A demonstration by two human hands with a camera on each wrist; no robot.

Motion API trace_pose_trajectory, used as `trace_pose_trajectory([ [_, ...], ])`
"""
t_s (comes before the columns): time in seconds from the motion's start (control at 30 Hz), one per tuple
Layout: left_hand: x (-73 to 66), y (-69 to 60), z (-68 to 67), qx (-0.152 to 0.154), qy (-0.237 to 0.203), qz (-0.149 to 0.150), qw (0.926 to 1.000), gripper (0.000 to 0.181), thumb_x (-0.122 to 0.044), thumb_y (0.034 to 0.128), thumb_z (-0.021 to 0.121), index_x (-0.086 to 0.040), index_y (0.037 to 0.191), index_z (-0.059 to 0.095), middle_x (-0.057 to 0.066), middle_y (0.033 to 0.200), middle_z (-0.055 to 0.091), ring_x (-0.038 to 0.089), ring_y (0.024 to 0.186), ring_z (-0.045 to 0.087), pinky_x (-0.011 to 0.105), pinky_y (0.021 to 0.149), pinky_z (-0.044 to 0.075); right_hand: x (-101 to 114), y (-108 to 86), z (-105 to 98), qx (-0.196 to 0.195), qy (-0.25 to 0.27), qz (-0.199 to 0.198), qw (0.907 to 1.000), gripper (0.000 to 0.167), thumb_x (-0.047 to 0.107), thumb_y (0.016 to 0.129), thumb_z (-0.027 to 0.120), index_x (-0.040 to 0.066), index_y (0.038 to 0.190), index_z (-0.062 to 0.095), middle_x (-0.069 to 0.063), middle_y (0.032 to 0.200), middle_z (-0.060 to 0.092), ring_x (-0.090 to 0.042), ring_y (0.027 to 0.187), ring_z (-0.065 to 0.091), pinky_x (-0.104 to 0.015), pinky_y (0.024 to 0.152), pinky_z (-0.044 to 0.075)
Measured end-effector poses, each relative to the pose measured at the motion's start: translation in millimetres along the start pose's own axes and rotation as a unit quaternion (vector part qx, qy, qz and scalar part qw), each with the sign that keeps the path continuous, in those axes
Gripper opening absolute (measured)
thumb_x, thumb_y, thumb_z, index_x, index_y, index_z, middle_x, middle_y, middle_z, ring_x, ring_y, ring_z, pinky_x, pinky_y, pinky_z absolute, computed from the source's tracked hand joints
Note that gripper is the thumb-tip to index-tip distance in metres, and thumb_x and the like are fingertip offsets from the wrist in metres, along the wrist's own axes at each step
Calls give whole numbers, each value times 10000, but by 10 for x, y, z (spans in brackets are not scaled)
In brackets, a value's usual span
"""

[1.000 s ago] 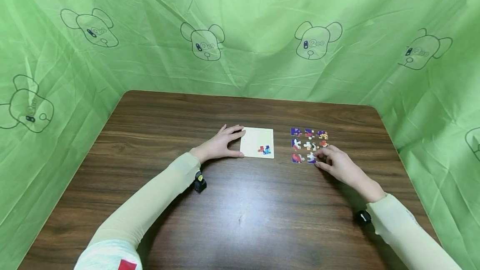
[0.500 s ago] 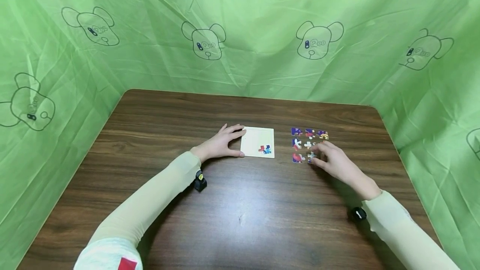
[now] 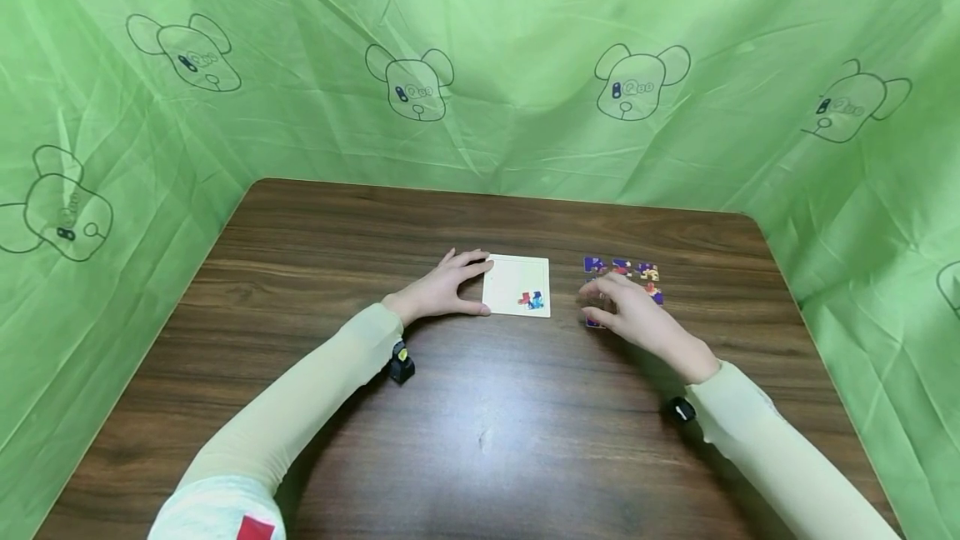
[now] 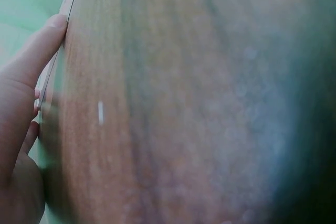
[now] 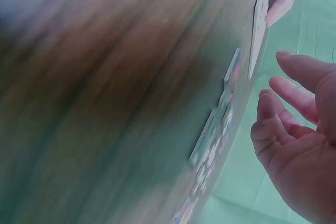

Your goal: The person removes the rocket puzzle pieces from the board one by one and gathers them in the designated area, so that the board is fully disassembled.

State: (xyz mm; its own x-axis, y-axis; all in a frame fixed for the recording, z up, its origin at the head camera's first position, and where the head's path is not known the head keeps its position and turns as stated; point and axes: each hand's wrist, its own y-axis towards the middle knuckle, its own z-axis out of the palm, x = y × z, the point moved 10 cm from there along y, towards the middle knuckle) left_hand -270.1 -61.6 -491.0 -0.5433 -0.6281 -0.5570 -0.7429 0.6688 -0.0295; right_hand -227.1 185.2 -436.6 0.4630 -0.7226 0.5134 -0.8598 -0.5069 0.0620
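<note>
A square cream puzzle tray lies flat on the table. A red-and-blue puzzle piece sits in its near right part. My left hand rests at the tray's left edge, thumb at the near corner and fingertips at the far one. In the left wrist view the thumb touches the tray's edge. Over the loose puzzle pieces to the right, my right hand hovers with fingers slightly bent. Nothing shows between its fingers in the right wrist view, and it hides several pieces in the head view.
A dark wooden table carries everything. Green cloth printed with bear heads stands behind and along both sides. Black wrist devices hang below both sleeves. More loose pieces lie low in the right wrist view, with the tray beyond.
My right hand has moved left across the loose pieces, uncovering those at the right and covering ones at the left. My left hand and the tray stay in place.
</note>
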Motion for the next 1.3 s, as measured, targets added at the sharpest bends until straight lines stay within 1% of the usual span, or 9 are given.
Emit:
trace_pose_trajectory([
  [0.1,-10,-2,4,-3,7,41,10000,908,-464,892,817,-80,1604,403,142,1678,313,285,1572,234,522,1269,7,69,68,44,45,-21,-72,10000,280,135,948,774,28,1196,704,-114,1120,672,-234,909,616,-402,782,530],
  [0.2,-8,0,20,23,27,55,10000,908,-466,894,814,-78,1604,402,146,1679,311,284,1574,230,526,1269,13,126,128,86,92,26,-105,9999,285,144,945,779,23,1193,708,-120,1129,676,-231,900,619,-392,778,533],
  [0.37,9,9,27,-5,46,63,10000,903,-466,894,815,-77,1600,409,144,1677,316,282,1574,232,528,1269,20,226,228,149,83,47,-321,9994,308,150,931,794,4,1188,709,-126,1124,680,-234,881,632,-381,779,538],
  [0.53,7,14,13,-37,63,80,9999,896,-464,895,814,-71,1596,417,147,1673,320,288,1572,238,531,1269,24,294,316,242,218,113,-412,9988,339,145,926,798,-11,1211,699,-140,1140,670,-230,875,625,-370,775,538],
  [0.7,-6,9,6,-51,74,79,9999,902,-452,890,822,-67,1596,414,151,1673,320,293,1574,232,529,1269,19,392,377,322,315,-47,-507,9982,387,170,925,801,-17,1243,684,-151,1151,650,-188,838,588,-346,752,531],
  [0.77,-12,6,5,-44,63,74,9999,904,-448,889,823,-69,1598,410,150,1674,318,293,1575,229,527,1269,15,426,396,349,341,-105,-528,9980,401,182,925,802,-23,1248,680,-160,1149,641,-190,826,580,-349,744,529],
  [0.87,-19,1,1,-46,63,83,9999,904,-442,890,824,-68,1600,407,148,1675,319,295,1574,229,530,1268,14,451,426,391,411,-129,-506,9978,415,187,927,804,-25,1258,674,-167,1150,626,-201,824,567,-364,751,524],
  [1.03,-19,-1,-7,-55,66,89,9999,904,-439,888,828,-69,1599,410,147,1674,321,297,1572,235,536,1267,13,456,468,451,494,-146,-412,9978,437,199,914,821,-25,1257,668,-160,1131,599,-205,863,557,-402,809,530],
  [1.3,-26,4,-18,-53,54,124,9999,907,-442,881,832,-59,1592,419,158,1670,326,305,1566,248,550,1264,20,422,520,496,520,-227,-322,9979,372,188,890,842,-14,1161,687,-131,1073,583,-207,871,551,-413,829,532],
])
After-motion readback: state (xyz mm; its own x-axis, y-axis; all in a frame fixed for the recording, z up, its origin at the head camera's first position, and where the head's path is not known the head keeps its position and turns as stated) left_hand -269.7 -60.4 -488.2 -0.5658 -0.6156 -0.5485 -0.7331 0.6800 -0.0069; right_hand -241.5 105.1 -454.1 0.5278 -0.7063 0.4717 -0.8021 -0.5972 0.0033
